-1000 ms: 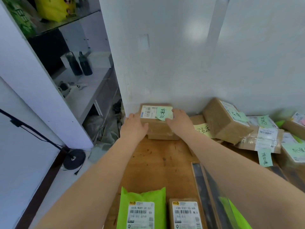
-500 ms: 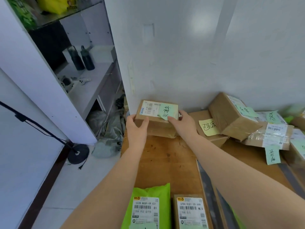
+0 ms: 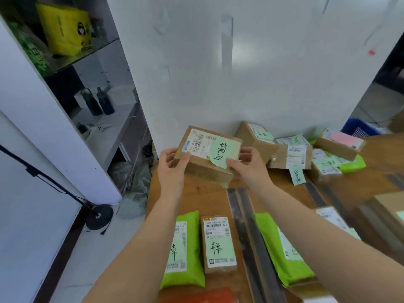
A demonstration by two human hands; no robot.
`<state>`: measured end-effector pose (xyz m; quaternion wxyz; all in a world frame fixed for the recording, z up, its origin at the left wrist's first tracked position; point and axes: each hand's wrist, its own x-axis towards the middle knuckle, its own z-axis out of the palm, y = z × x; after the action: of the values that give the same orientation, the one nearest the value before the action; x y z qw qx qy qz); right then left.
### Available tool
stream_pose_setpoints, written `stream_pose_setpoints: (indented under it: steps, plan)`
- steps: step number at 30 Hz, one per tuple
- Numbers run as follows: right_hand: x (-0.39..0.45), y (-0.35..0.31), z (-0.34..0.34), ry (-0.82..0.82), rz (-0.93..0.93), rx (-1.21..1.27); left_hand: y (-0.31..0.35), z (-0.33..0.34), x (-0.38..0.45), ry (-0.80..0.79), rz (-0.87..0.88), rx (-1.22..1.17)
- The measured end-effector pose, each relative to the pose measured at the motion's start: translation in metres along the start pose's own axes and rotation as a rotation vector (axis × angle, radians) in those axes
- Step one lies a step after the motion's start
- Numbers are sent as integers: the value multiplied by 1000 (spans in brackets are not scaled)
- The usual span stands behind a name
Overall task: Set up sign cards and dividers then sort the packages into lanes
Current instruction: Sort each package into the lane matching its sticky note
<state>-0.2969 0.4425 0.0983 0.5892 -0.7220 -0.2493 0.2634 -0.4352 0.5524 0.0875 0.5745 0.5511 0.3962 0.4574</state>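
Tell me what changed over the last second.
The brown cardboard box with a green sticky note was lifted off the stack by the wall and tilted toward the person. Left hand and right hand keep their grip. The packages on the wooden table stayed.

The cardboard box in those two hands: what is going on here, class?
A person is sorting parcels on a wooden table. The left hand and right hand hold a cardboard box tilted above the far end of the table; it carries a shipping label and a green note. Nearer, a green bag and a small box lie side by side left of a dark divider strip. More parcels are heaped against the wall on the right.
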Motion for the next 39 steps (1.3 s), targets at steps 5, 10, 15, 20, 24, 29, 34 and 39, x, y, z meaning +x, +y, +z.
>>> stream_pose_setpoints:
  steps: [5, 10, 15, 20, 24, 29, 34, 39]
  plan:
    - [-58, -3, -88, 76, -20, 28, 29, 28, -63, -117, 28, -21]
    - [-129, 5, -174, -204, 133, 106, 47, 73, -142, -290, 23, -50]
    - [-196, 26, -246, -164, 197, 206, 49, 120, -223, -439, -1, -104]
    - [-261, 58, -297, -7, 190, 231, 30, 153, -308, -428, -247, -187]
    - [-299, 82, -326, 204, 153, 254, 15, 163, -372, -634, -328, -90]
    - [-320, 97, -352, 282, 158, 240, 13, 180, -413, -717, -242, -29]
    - [-322, 103, -380, 315, 131, 200, 11, 204, -424, -684, -212, -23]
    - [-308, 112, -415, 344, 155, 164, 1, 245, -425, -681, -270, -28]
